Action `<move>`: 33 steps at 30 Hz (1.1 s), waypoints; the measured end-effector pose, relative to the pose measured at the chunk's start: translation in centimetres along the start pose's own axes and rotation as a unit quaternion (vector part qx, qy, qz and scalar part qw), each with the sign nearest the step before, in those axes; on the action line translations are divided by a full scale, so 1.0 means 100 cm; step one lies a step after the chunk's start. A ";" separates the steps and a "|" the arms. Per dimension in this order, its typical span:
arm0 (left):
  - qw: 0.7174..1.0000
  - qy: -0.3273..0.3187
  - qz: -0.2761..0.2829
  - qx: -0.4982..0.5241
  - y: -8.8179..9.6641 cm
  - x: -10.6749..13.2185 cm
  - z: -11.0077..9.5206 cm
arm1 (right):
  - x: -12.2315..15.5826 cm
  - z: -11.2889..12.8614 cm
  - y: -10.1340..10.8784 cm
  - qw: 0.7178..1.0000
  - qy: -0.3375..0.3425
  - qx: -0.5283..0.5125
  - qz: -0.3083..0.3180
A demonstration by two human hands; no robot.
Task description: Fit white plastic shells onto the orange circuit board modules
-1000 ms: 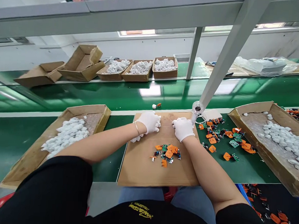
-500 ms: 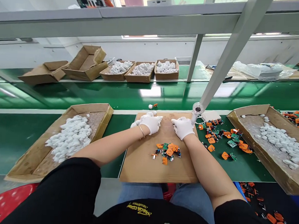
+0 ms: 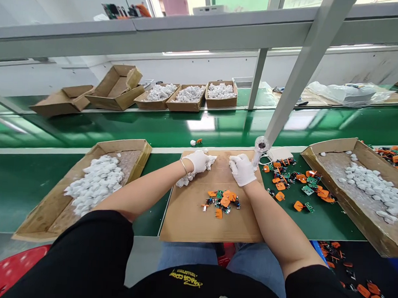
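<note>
My left hand (image 3: 199, 161), in a white glove, is closed at the far part of a brown cardboard sheet (image 3: 182, 218). A small white lump (image 3: 211, 161) shows at its fingertips. Beside and partly under that wrist lies a cluster of white lumps (image 3: 184, 180). My right hand (image 3: 243, 170), also gloved, curls shut on the sheet's far right; whatever is in its fingers blends with the glove. Between my forearms sits a small pile of green circuit boards with orange pieces (image 3: 225, 200).
Cardboard trays of white lumps stand left (image 3: 136, 175) and right (image 3: 319, 174). More circuit boards (image 3: 309, 190) lie on the green table. A small clear fan-like device (image 3: 261, 148) stands by my right hand. A slanted metal post (image 3: 294, 78) rises behind it.
My left hand has shifted slightly, uncovering more of the white lump at its fingertips. A white lump and orange piece on the green belt have moved left. My right hand stays nearly in place.
</note>
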State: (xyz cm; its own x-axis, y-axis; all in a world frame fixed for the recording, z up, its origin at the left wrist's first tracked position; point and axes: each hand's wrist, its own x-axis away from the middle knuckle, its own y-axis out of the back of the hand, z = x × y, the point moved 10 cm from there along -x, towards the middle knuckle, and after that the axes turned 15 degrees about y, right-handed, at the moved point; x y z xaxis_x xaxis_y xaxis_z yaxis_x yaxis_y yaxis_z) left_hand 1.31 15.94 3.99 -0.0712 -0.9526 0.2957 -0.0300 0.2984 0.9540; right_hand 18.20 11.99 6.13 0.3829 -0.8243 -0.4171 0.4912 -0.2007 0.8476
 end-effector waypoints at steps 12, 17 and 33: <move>0.959 0.019 -0.130 0.250 0.010 0.033 -0.005 | 0.000 0.003 -0.028 0.995 -0.006 0.011 0.102; 0.904 -0.053 -0.134 0.404 -0.027 0.038 -0.035 | 0.005 0.010 -0.036 0.992 -0.002 -0.014 0.122; 0.769 -0.150 -0.222 0.580 -0.022 0.039 -0.006 | 0.005 -0.014 -0.037 0.950 -0.066 -0.301 -0.056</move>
State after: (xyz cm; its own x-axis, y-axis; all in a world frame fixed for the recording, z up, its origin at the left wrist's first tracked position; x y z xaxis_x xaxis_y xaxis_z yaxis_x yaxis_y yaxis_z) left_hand 1.65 11.54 3.05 -0.0186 -0.9715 -0.2362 -0.9750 -0.0347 0.2197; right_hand 17.67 13.09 2.33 0.2193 -0.8829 -0.4153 0.8965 0.0143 0.4429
